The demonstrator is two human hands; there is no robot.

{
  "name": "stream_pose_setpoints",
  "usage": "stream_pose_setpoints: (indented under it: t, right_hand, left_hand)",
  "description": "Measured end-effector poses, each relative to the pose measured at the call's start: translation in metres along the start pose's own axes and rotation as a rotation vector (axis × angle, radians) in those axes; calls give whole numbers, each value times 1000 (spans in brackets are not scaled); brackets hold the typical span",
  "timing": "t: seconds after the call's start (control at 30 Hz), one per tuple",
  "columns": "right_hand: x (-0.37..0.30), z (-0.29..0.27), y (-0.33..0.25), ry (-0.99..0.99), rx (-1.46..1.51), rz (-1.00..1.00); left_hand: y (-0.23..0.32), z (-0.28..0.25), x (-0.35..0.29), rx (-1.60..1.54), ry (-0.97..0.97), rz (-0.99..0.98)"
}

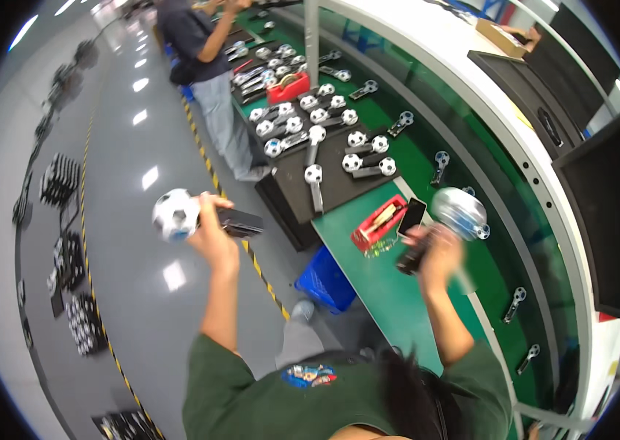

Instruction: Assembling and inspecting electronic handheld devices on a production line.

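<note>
My left hand (214, 233) is closed round a device with a black-and-white football-patterned round head (175, 215), held out over the aisle. Its dark handle (242, 223) sticks out to the right of my fingers. Over the green bench, my right hand (442, 258) grips a similar football-headed device (460, 213) by its dark handle. That one is smeared by motion, and its head looks silvery. Just left of my right hand lie a red tray (379, 223) with small items and a dark phone-like slab (413, 215).
Rows of football-headed devices lie on a black mat (339, 192), with a red tape dispenser (288, 87) among them. More ride on a green conveyor (497, 290) at right. A blue bin (327, 282) stands beneath the green bench (357, 275). A co-worker (214, 95) stands farther along.
</note>
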State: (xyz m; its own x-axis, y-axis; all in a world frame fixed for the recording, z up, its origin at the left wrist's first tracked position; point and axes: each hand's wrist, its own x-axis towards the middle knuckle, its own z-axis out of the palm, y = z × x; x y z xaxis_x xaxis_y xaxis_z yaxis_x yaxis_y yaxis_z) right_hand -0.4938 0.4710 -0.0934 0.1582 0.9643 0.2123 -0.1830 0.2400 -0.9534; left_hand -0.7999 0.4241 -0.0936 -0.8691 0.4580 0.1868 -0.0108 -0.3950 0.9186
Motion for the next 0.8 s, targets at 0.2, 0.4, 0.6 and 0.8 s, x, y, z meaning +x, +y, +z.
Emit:
stream_pose_setpoints:
  t: [0.2,0.4,0.6,0.8]
  right_hand:
    - [100,161,292,-484,-935,373]
    - [129,103,343,-309,-848,100]
    - [59,-31,219,-228,-410,56]
    - [-43,-372,229,749,-1173,137]
  left_hand:
    - [-331,-25,130,592,-415,-498]
    - [-434,32,75,362,-698,-385]
    - [-342,20,-31,645,-382,135]
    - [-296,95,-286,299,-1192,296]
